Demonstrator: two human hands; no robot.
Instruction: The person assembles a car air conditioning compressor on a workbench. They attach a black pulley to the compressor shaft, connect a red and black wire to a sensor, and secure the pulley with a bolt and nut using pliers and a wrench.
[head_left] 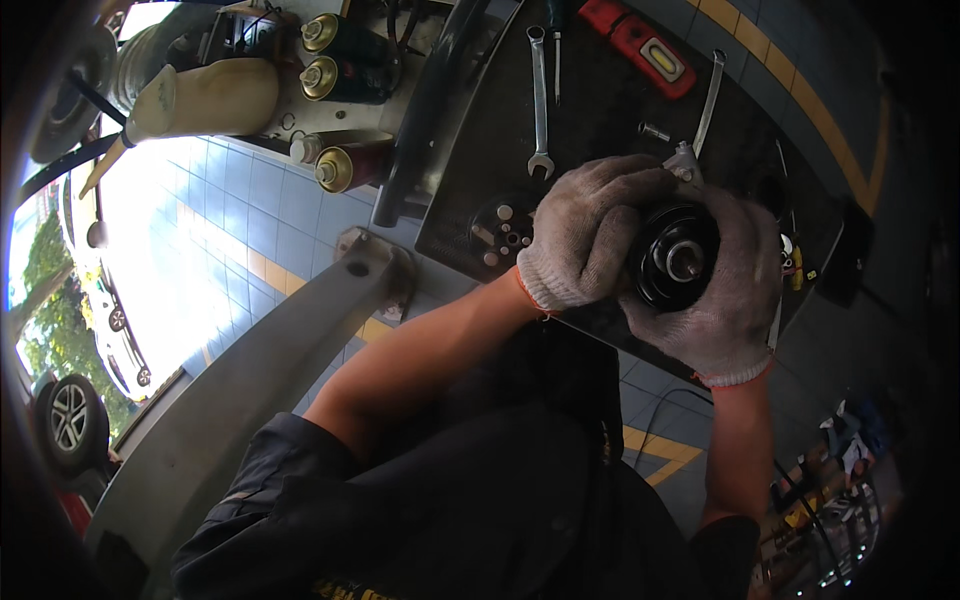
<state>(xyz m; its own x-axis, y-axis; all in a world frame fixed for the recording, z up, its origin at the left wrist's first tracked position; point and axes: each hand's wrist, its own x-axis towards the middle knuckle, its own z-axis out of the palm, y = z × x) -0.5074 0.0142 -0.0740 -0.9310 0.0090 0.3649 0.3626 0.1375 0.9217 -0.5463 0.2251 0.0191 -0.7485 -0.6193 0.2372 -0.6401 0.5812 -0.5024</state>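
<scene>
Both my hands wear whitish, soiled knit gloves and grip a black round pulley-like part (655, 278) with a silver hub at its centre. My left hand (590, 232) is closed against its left side, and my right hand (728, 315) wraps its right and lower side. A silver metal piece (684, 165) shows just above the gloves; whether it joins the part is hidden. The part is held over a dark tabletop (465, 165). Beyond my hands lie a combination wrench (541, 105), a screwdriver (558, 75), a small metal socket (655, 131) and a second wrench (711, 100).
A red work light (650, 60) lies at the table's far side. Small round metal pieces (505, 213) sit left of my hands. Spray cans (345, 80) and a cream-coloured jug (215, 98) stand at the upper left. A grey metal arm (260, 370) slants along my left.
</scene>
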